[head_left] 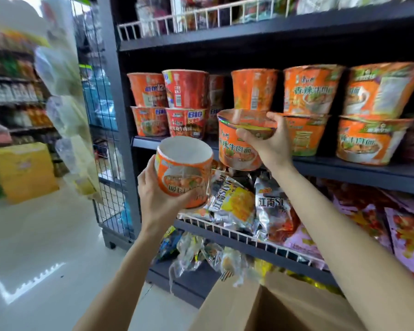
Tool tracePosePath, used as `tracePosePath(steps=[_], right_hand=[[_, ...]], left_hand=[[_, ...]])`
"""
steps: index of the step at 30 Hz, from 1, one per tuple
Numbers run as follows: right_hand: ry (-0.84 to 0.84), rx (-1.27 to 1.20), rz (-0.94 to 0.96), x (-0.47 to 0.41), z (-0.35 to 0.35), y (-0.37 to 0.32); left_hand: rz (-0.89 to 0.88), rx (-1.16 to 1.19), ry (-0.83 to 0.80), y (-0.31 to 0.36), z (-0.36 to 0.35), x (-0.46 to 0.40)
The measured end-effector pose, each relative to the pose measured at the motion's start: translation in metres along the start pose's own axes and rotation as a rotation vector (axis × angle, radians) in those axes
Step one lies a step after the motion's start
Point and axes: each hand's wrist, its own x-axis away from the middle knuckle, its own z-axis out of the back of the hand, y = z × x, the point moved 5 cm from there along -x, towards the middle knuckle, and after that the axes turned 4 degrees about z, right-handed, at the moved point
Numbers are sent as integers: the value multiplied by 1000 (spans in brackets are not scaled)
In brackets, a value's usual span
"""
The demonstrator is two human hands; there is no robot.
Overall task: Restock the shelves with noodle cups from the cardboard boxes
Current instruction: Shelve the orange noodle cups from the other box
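Note:
My left hand (pixel 161 199) grips an orange noodle cup (pixel 184 170) from below, upside down with its white base facing up, in front of the shelf. My right hand (pixel 269 142) holds a second orange noodle cup (pixel 237 149) by its rim, upright, at the front edge of the middle shelf (pixel 359 167). Stacked orange and red noodle cups (pixel 311 91) fill that shelf two high on both sides of the held cup. An open cardboard box (pixel 280 306) sits at the bottom, under my right arm.
Snack packets (pixel 234 204) lie in a wire-fronted shelf below the cups. A wire basket shelf (pixel 201 17) is above. A grey upright post (pixel 112 103) and wire grid panel (pixel 101 139) bound the shelf's left. Yellow boxes (pixel 22 170) stand on the shiny floor at left.

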Motion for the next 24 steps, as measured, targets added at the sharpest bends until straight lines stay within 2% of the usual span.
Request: tracePosePath(steps=[4,11,14,16,19,22,24], right_hand=[[34,161,42,-33,-18,13],[-8,293,-105,-76,-42,42],[-35,660,-87,-80,-49,46],[-67,981,1,-74,-47,41],[-46,1202,173,-66,-43,39],[81,1276,671,-54,-49,39],[81,1293,949,-47,-56,46]], left_hand=[[-27,42,-11,7,-9,-16],[-81,44,-40,18,-32,-31],[-118,14,-45,21,-41,-36],[-135,-12,-46,22,-46,-38],[-170,-82,-39,24,-50,-42],[-194,-133,-35,26,-55,-43],[-194,-137,-32,28,-57,-44]])
